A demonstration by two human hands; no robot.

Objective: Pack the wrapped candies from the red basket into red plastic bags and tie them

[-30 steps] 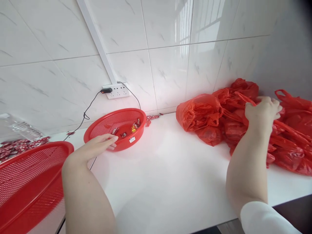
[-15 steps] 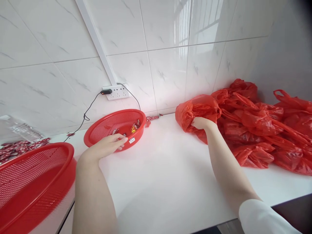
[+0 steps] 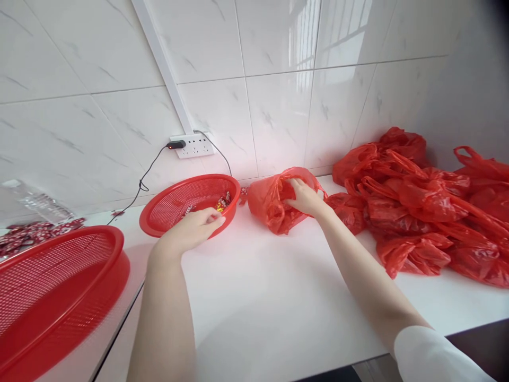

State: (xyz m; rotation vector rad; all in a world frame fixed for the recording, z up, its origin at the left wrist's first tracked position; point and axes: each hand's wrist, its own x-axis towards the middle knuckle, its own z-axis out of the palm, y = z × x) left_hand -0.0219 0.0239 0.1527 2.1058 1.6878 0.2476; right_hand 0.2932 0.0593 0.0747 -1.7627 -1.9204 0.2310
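Note:
My left hand hangs over the near rim of the smaller red mesh basket, its fingers loosely bent and thumb apart from them; no held thing shows. Several wrapped candies, some gold, lie in that basket's right side. My right hand reaches into the mouth of a red plastic bag, fingers and thumb spread against the crumpled plastic. The bag lies on the white table just right of the basket. What its folds contain is hidden.
Red plastic bags are heaped at the right. A larger red mesh basket stands at the left, with a clear plastic bottle and red patterned pieces behind it. A black cable runs down from a wall socket.
My right hand and the red bag have moved left, away from the heap, and the fingers now spread in its mouth. My left hand has shifted slightly right, its fingers more bent.

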